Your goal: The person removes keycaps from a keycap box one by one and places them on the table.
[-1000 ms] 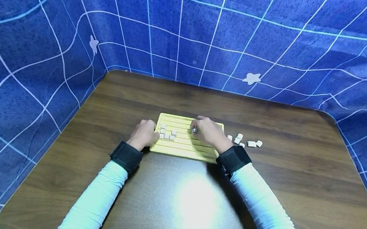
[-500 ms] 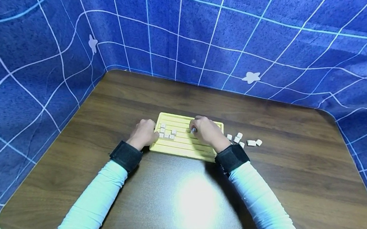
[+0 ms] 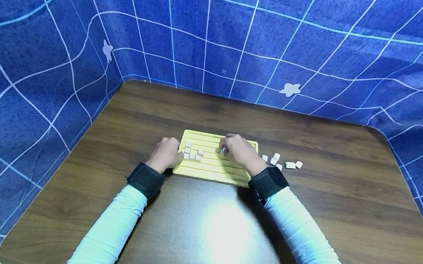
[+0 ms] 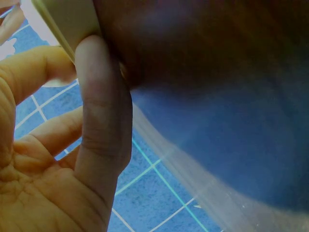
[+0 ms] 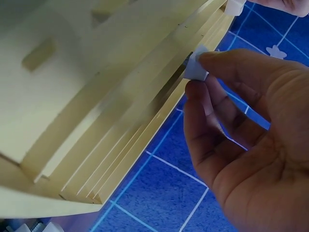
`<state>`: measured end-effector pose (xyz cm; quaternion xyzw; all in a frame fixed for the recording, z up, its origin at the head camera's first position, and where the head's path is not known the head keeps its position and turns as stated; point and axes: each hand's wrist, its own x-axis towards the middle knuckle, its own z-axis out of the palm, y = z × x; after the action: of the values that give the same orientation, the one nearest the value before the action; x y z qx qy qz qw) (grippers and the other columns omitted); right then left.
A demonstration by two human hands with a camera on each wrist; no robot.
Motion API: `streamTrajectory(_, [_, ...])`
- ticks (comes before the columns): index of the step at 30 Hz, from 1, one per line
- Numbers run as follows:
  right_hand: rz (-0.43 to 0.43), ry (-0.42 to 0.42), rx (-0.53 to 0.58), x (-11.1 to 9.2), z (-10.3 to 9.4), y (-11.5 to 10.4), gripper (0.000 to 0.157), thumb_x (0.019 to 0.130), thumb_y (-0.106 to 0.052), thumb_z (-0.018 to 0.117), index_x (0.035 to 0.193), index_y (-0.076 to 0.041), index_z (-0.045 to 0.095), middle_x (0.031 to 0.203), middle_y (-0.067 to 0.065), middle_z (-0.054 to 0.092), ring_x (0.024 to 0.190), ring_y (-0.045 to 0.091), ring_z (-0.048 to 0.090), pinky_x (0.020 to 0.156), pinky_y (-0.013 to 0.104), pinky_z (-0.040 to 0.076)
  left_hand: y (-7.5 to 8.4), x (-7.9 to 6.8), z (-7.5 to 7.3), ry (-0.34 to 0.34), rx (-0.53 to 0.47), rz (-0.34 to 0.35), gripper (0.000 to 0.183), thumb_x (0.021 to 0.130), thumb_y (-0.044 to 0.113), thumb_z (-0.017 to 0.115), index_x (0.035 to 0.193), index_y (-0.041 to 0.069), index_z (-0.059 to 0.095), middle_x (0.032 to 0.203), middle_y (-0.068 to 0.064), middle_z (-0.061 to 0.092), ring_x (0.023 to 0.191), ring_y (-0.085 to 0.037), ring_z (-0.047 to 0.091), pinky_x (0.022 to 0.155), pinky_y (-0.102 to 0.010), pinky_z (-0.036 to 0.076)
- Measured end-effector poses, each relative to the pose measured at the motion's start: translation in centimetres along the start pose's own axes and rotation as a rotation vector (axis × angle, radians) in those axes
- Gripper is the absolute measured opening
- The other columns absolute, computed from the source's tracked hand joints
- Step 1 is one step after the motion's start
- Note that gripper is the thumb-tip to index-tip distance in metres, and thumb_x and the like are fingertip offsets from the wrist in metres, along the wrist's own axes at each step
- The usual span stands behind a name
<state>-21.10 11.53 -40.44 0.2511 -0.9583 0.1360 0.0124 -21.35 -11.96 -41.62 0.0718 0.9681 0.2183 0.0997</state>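
A yellow ridged tray (image 3: 209, 170) lies on the table, with several small white keycaps (image 3: 198, 158) in the rows at its left end. My left hand (image 3: 165, 154) grips the tray's left edge; in the left wrist view the thumb and index finger (image 4: 99, 106) pinch the tray's corner (image 4: 72, 19). Over the right half of the tray, my right hand (image 3: 238, 150) pinches a white keycap (image 5: 196, 66) between thumb and fingertips. In the right wrist view that keycap sits right at the tray's ridges (image 5: 159, 99), near the far rim.
Several loose white keycaps (image 3: 275, 158) lie on the brown wooden table (image 3: 339, 187) just right of the tray, partly behind the right wrist. A blue curtain (image 3: 202, 35) with white lines and stars surrounds the table at the back and sides.
The right hand's fingertips shift very slightly over the same spot, still pinching the keycap. Left hand, tray and loose keycaps stay where they were.
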Motion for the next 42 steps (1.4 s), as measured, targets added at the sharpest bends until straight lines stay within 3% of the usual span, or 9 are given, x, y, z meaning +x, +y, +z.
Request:
streamTrajectory(11, [-0.068,0.097,0.051,-1.4,-1.2,0.4,0.014,0.071,0.002,0.068,0.083,-0.005,0.069,0.084,0.010,0.066,0.075,0.020,0.062,0.065,0.039,0.056,0.1,0.1,0.2,-0.018,-0.017,-0.007,0.016,0.083,0.010,0.057,0.069,0.003,0.055,0.067,-0.009,0.047,0.057,-0.022,0.046,0.048,-0.031,0.037])
streamTrajectory(16, [-0.067,0.095,0.038,-2.5,-1.7,1.3,0.015,0.072,0.002,0.068,0.085,-0.004,0.069,0.084,0.011,0.065,0.077,0.021,0.062,0.066,0.039,0.056,0.3,0.2,0.0,-0.041,-0.029,-0.025,0.013,0.085,0.010,0.056,0.075,0.002,0.057,0.069,-0.009,0.047,0.057,-0.022,0.046,0.048,-0.030,0.036])
streamTrajectory(23, [-0.064,0.116,0.050,-4.8,-2.5,3.1,0.012,0.074,0.002,0.067,0.086,-0.001,0.068,0.083,0.014,0.065,0.076,0.024,0.062,0.066,0.041,0.056,0.2,0.3,-0.1,-0.045,-0.018,-0.031,0.016,0.085,0.011,0.055,0.072,0.003,0.055,0.066,-0.007,0.042,0.054,-0.021,0.042,0.047,-0.030,0.034])
streamTrajectory(42, [0.020,0.187,0.023,-11.6,-3.3,9.2,0.015,0.068,0.005,0.071,0.081,0.000,0.066,0.076,0.016,0.062,0.067,0.026,0.059,0.059,0.043,0.052,0.1,0.2,0.0,-0.037,-0.024,-0.019,0.014,0.083,0.010,0.055,0.070,0.004,0.055,0.069,-0.009,0.046,0.058,-0.023,0.046,0.048,-0.032,0.036])
